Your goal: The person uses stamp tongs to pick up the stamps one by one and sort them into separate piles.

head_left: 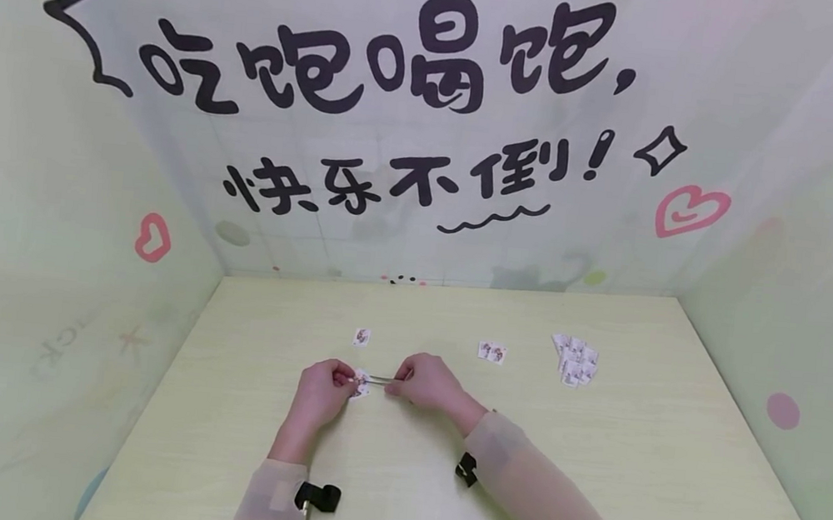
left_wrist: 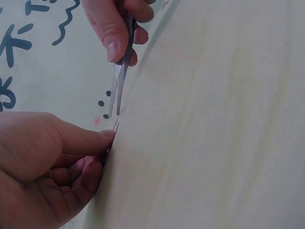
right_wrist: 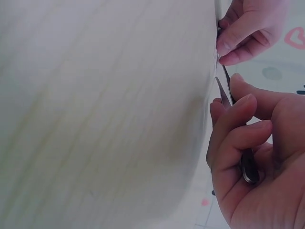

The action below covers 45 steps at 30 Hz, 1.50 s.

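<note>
My left hand (head_left: 323, 392) pinches a small white card with a printed picture (head_left: 362, 385) by its left side, between thumb and fingers. In the left wrist view that card (left_wrist: 119, 120) shows nearly edge-on, low over the tabletop. Metal tweezers (head_left: 378, 380) are gripped in my right hand (head_left: 433, 381), pointing left at the card. Their two prongs (left_wrist: 119, 93) stand apart, with the tips right by the card's edge. The dark rear end of the tweezers (right_wrist: 249, 167) lies within the curled right fingers.
One small printed card (head_left: 361, 337) lies behind the hands. To the right, overlapping cards (head_left: 492, 352) lie side by side, and a cluster of several more (head_left: 574, 360) sits farther right. The pale wooden table (head_left: 396, 476) is walled by printed panels (head_left: 418, 248). Black straps (head_left: 318, 497) circle both sleeves.
</note>
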Motion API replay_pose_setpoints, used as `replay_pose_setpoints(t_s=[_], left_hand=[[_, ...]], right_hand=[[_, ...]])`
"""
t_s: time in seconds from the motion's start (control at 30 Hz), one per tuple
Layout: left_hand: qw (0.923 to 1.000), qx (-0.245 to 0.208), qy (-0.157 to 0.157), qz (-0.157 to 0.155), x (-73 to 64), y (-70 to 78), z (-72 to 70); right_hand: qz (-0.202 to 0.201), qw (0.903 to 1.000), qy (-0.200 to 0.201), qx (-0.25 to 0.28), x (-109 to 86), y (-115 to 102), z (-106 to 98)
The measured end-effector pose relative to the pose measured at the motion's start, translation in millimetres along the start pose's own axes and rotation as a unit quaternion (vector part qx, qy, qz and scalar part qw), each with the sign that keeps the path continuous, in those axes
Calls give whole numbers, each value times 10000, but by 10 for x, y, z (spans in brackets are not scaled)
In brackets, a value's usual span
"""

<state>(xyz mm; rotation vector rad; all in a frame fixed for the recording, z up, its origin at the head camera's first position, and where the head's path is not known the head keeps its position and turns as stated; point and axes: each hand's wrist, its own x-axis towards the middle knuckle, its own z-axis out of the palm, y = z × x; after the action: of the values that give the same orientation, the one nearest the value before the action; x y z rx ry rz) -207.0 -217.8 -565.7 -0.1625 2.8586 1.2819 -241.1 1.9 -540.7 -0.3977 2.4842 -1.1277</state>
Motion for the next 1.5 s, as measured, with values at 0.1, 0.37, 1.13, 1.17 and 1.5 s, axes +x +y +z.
replay_pose_setpoints(t_s=[0.1, 0.37, 1.13, 1.17, 1.5], left_hand=[[10000, -2, -6, 29, -1, 3, -3], [10000, 58, -15, 48, -12, 17, -6], [9999, -25, -66, 82, -6, 23, 33], [9999, -29, -59, 79, -9, 20, 29], [10000, -25, -44, 3, 5, -12, -9]], right_hand=[[54, 9999, -101, 111, 15, -1, -5], [-58, 9993, 203, -316, 42, -57, 5], [183, 9993, -325, 70, -27, -9, -4], [200, 9992, -343, 88, -46, 10, 3], [317, 9967, -151, 728, -131, 78, 76]])
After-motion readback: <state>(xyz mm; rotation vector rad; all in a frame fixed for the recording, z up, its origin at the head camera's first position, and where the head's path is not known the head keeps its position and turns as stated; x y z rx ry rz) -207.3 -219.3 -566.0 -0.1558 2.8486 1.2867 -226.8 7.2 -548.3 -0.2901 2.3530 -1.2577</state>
